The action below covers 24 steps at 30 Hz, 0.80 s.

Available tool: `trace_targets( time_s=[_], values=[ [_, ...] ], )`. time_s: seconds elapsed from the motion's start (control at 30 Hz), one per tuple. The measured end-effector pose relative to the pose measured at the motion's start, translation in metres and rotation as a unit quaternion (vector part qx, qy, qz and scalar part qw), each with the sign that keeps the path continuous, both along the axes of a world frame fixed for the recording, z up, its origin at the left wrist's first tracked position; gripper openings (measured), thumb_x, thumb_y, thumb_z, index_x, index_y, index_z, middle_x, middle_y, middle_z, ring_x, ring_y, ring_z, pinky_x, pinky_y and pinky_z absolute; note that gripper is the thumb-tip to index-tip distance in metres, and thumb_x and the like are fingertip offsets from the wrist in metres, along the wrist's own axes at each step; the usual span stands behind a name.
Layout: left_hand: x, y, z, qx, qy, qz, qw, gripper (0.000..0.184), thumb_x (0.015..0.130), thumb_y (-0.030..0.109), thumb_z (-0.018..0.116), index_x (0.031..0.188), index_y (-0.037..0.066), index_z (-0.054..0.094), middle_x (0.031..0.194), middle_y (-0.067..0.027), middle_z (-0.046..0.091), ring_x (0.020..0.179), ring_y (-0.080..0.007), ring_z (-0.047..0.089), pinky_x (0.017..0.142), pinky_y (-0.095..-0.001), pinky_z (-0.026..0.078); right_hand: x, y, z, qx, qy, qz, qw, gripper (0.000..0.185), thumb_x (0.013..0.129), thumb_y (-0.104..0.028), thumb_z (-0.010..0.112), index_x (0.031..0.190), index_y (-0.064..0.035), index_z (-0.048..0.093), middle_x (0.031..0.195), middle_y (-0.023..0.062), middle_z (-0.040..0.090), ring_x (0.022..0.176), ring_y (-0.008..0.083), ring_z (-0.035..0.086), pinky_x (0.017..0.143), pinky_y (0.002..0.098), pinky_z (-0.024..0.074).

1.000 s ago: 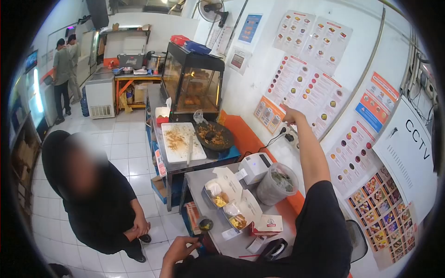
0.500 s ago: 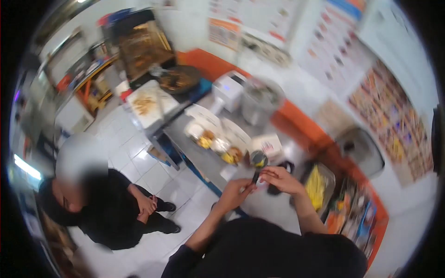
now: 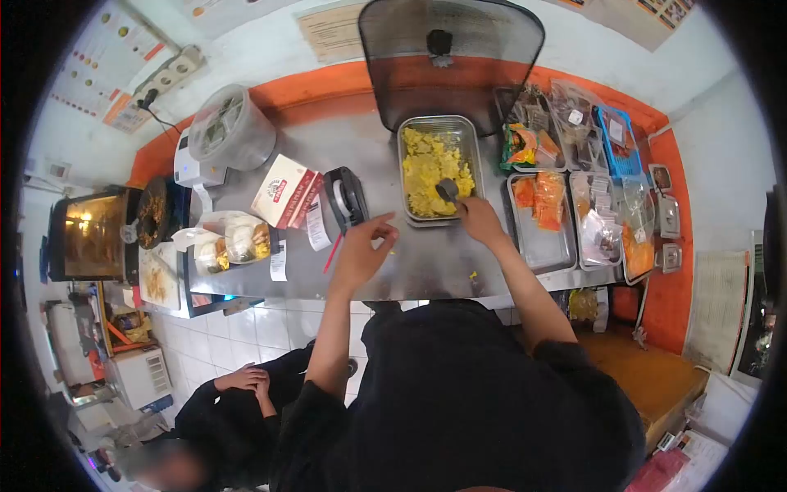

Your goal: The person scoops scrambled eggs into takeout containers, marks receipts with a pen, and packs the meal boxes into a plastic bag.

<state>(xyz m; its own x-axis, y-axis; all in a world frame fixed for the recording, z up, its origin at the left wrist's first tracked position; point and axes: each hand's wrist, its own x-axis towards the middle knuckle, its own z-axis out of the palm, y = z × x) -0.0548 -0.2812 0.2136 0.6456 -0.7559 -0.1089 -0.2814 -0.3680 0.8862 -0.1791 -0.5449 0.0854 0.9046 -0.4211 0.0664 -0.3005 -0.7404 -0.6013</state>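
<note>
Yellow scrambled food (image 3: 428, 160) fills part of a rectangular metal tray (image 3: 477, 168) on the steel counter. My right hand (image 3: 477, 217) is closed on a small dark scoop (image 3: 447, 189), whose bowl rests in the food near the tray's right side. To the left, my left hand (image 3: 369, 244) hovers over the counter with fingers apart and nothing in them. Just beyond it lies a black tape dispenser (image 3: 346, 198), with a thin red stick (image 3: 333, 252) beside it. A dark mesh cover (image 3: 451, 61) stands raised behind the tray.
Trays of packaged food (image 3: 544, 234) line the counter's right. On the left are a red-and-white box (image 3: 283, 193), opened food boxes (image 3: 238, 242), a clear bucket (image 3: 232, 131), a white printer (image 3: 193, 164) and a cutting board (image 3: 157, 283). A person in black (image 3: 225, 426) stands at lower left.
The view has swung right to the food tray. My right hand has come down from the wall posters, and the scoop is now in the food. My left hand has parted from the right.
</note>
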Motion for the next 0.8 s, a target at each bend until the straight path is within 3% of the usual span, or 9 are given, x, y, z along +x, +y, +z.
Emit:
trace_targets(
  time_s=[0.1, 0.3, 0.33, 0.4, 0.5, 0.6, 0.67, 0.7, 0.8],
  values=[
    [0.002, -0.023, 0.006, 0.016, -0.003, -0.017, 1.000, 0.041, 0.092, 0.011, 0.067, 0.131, 0.001, 0.060, 0.099, -0.0129, 0.074, 0.092, -0.0195, 0.070, 0.087, -0.0333, 0.052, 0.036, -0.020, 0.022, -0.041, 0.102, 0.009, 0.994, 0.023, 0.092, -0.008, 0.052, 0.109, 0.0012, 0.063, 0.094, 0.0231, 0.067, 0.090, 0.0392, 0.065, 0.075, 0.0507, 0.0522],
    [-0.026, -0.005, -0.041, 0.065, 0.002, -0.082, 0.995, 0.037, 0.095, 0.018, 0.067, 0.127, 0.002, 0.062, 0.120, -0.0143, 0.069, 0.107, -0.0196, 0.067, 0.094, -0.0339, 0.051, 0.084, -0.056, -0.045, -0.182, -0.009, -0.033, 0.983, 0.033, 0.087, -0.004, 0.056, 0.118, 0.0050, 0.060, 0.119, 0.0243, 0.058, 0.095, 0.0374, 0.065, 0.077, 0.0478, 0.0547],
    [-0.027, 0.002, -0.059, 0.058, -0.068, -0.114, 0.989, 0.039, 0.095, 0.020, 0.068, 0.128, 0.002, 0.062, 0.121, -0.0144, 0.069, 0.107, -0.0202, 0.067, 0.094, -0.0344, 0.051, 0.085, -0.064, -0.030, -0.132, 0.040, -0.029, 0.990, 0.027, 0.087, -0.006, 0.058, 0.111, 0.0057, 0.064, 0.116, 0.0236, 0.059, 0.098, 0.0360, 0.064, 0.080, 0.0487, 0.0538],
    [-0.043, -0.001, -0.033, 0.102, 0.094, -0.053, 0.989, 0.048, 0.095, 0.021, 0.068, 0.137, 0.003, 0.055, 0.115, -0.0132, 0.071, 0.106, -0.0211, 0.069, 0.092, -0.0360, 0.053, 0.088, -0.079, -0.022, -0.147, 0.154, 0.022, 0.977, 0.019, 0.079, -0.008, 0.063, 0.096, 0.0001, 0.068, 0.118, 0.0235, 0.059, 0.105, 0.0358, 0.062, 0.084, 0.0411, 0.0544],
    [-0.034, 0.008, -0.040, 0.078, 0.132, 0.002, 0.988, 0.047, 0.090, 0.016, 0.070, 0.134, 0.004, 0.059, 0.117, -0.0143, 0.070, 0.111, -0.0253, 0.066, 0.098, -0.0372, 0.050, 0.089, -0.107, -0.010, -0.129, 0.068, 0.010, 0.989, 0.017, 0.085, -0.013, 0.062, 0.090, 0.0006, 0.070, 0.113, 0.0228, 0.062, 0.105, 0.0342, 0.063, 0.083, 0.0433, 0.0538],
    [0.026, -0.046, 0.043, 0.041, -0.175, 0.056, 0.982, 0.036, 0.086, 0.008, 0.070, 0.121, 0.002, 0.065, 0.119, -0.0172, 0.066, 0.118, -0.0328, 0.060, 0.102, -0.0409, 0.047, 0.068, -0.130, 0.054, 0.040, -0.023, -0.020, 0.999, 0.023, 0.090, -0.021, 0.062, 0.095, -0.0007, 0.071, 0.102, 0.0193, 0.067, 0.101, 0.0331, 0.065, 0.082, 0.0449, 0.0531],
    [0.075, -0.102, 0.106, -0.090, -0.321, 0.071, 0.940, 0.052, 0.085, 0.008, 0.069, 0.135, 0.005, 0.055, 0.127, -0.0211, 0.058, 0.118, -0.0397, 0.055, 0.103, -0.0462, 0.043, 0.056, -0.154, 0.070, 0.173, 0.014, -0.030, 0.984, 0.026, 0.089, -0.024, 0.063, 0.100, -0.0015, 0.071, 0.099, 0.0181, 0.070, 0.099, 0.0326, 0.067, 0.085, 0.0422, 0.0525],
    [0.084, -0.137, 0.166, -0.059, -0.488, 0.036, 0.870, 0.063, 0.083, 0.008, 0.070, 0.142, 0.006, 0.049, 0.130, -0.0202, 0.055, 0.123, -0.0401, 0.051, 0.104, -0.0446, 0.042, 0.039, -0.153, 0.066, 0.177, 0.034, -0.013, 0.984, 0.028, 0.089, -0.025, 0.064, 0.102, -0.0013, 0.070, 0.100, 0.0184, 0.071, 0.098, 0.0332, 0.068, 0.085, 0.0418, 0.0523],
    [0.131, -0.239, 0.228, -0.151, -0.548, -0.054, 0.821, 0.073, 0.078, 0.012, 0.075, 0.145, 0.013, 0.047, 0.144, -0.0168, 0.047, 0.134, -0.0383, 0.044, 0.111, -0.0456, 0.039, -0.013, -0.139, 0.060, 0.175, 0.078, 0.014, 0.981, 0.032, 0.089, -0.026, 0.065, 0.108, -0.0013, 0.069, 0.101, 0.0190, 0.071, 0.096, 0.0347, 0.068, 0.086, 0.0412, 0.0518]
  ],
)
